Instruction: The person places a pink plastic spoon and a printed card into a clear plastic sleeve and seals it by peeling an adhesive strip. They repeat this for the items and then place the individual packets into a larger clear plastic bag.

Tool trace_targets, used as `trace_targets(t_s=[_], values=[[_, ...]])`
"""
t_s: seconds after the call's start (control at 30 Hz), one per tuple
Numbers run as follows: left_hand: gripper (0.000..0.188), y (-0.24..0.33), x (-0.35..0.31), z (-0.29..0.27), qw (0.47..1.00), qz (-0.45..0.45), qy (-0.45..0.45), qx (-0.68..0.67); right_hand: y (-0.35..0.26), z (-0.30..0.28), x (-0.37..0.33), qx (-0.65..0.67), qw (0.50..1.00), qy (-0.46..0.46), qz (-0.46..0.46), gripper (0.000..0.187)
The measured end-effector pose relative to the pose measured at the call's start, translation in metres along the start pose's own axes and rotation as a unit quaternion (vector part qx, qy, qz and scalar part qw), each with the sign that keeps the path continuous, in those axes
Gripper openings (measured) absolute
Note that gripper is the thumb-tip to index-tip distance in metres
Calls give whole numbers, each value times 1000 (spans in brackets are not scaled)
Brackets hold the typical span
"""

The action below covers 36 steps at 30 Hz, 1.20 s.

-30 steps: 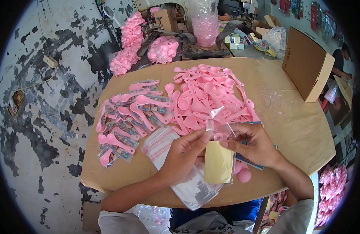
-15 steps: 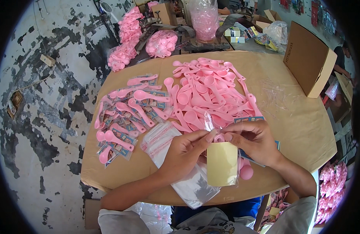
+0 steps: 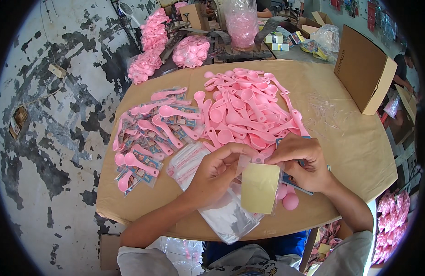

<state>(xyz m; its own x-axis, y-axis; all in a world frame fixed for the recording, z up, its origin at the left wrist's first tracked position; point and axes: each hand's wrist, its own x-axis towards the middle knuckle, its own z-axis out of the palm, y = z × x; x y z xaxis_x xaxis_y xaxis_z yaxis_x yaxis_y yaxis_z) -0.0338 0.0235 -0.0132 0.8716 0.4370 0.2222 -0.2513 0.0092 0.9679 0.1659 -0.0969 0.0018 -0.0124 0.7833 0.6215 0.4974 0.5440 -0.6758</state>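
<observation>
Both hands meet at the top of a clear plastic bag (image 3: 276, 202) with a pale yellow card (image 3: 260, 188) in it. My left hand (image 3: 217, 174) pinches the bag's upper left side. Thumb and finger of my right hand (image 3: 304, 161) are closed at its upper right edge, by a pink handle end. Under the right hand lie blue printed cards (image 3: 301, 187), and pink round spoon bowls (image 3: 290, 201) show beside the bag. A stack of clear plastic bags (image 3: 226, 221) lies below my left hand. Beyond the hands is a heap of loose pink measuring spoons (image 3: 244, 106).
Bagged pink spoons with printed cards (image 3: 148, 124) are piled on the left of the brown-covered table (image 3: 359, 156). An opened cardboard box (image 3: 365, 69) stands at the far right. Thin clear plastic strips (image 3: 325, 110) lie near it. Bundles of pink spoons (image 3: 192, 50) sit behind.
The bag with the yellow card has tilted and shifted slightly up and left. My right hand's fingers have curled in and risen a little; my left hand has moved slightly left.
</observation>
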Motion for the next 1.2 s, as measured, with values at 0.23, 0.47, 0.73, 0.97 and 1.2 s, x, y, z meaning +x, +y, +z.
trace_targets(t_s=[0.23, 0.47, 0.73, 0.97, 1.2], values=[[20, 3, -2, -8, 990, 66, -29, 120, 1, -5, 0, -23, 999, -22, -41, 30], [17, 11, -3, -11, 986, 54, -54, 151, 4, -5, 1, -50, 995, -43, -76, 31], [11, 0, -3, -7, 999, 10, -31, 27, 10, -8, -1, -108, 987, -55, -103, 23], [16, 2, 1, -5, 997, 28, 27, 72, 4, -12, -3, -63, 998, 1, 14, 15], [25, -2, 1, -9, 999, 3, -12, 35, -19, 6, -1, 66, 960, -95, 256, 16]])
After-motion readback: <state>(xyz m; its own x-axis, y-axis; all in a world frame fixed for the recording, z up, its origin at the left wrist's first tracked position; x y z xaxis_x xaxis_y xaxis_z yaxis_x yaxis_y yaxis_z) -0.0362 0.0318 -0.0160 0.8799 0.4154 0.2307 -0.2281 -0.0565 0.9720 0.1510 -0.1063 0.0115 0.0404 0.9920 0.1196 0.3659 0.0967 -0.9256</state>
